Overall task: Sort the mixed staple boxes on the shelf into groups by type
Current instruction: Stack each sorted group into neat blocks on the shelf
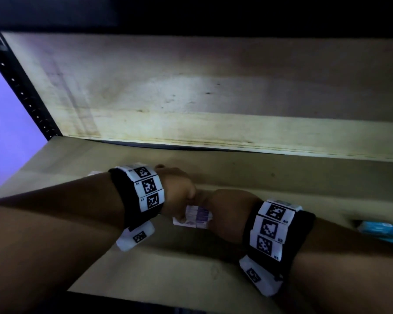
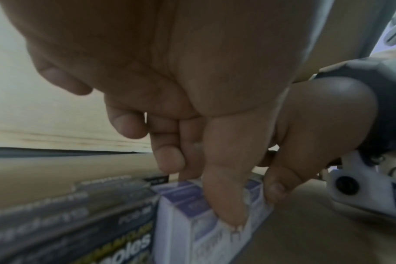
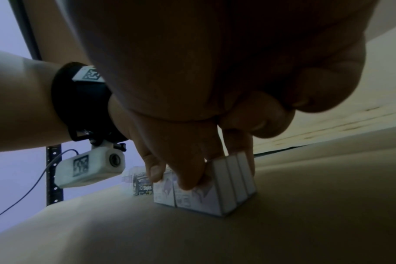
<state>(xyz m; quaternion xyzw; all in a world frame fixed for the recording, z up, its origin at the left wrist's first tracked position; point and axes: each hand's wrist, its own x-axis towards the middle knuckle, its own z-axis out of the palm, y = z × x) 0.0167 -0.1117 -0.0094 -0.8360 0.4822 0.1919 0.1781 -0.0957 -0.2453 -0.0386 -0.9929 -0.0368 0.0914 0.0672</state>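
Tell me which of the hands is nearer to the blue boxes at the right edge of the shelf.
The right. The right hand sits on the purple and white boxes, on the side toward the blue boxes. The left hand is on their far side.

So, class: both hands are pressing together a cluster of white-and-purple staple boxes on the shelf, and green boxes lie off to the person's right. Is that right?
One detail is wrong. Both the left hand and right hand do hold the white-and-purple boxes on the shelf, but the head view shows the boxes off to the right are light blue, not green.
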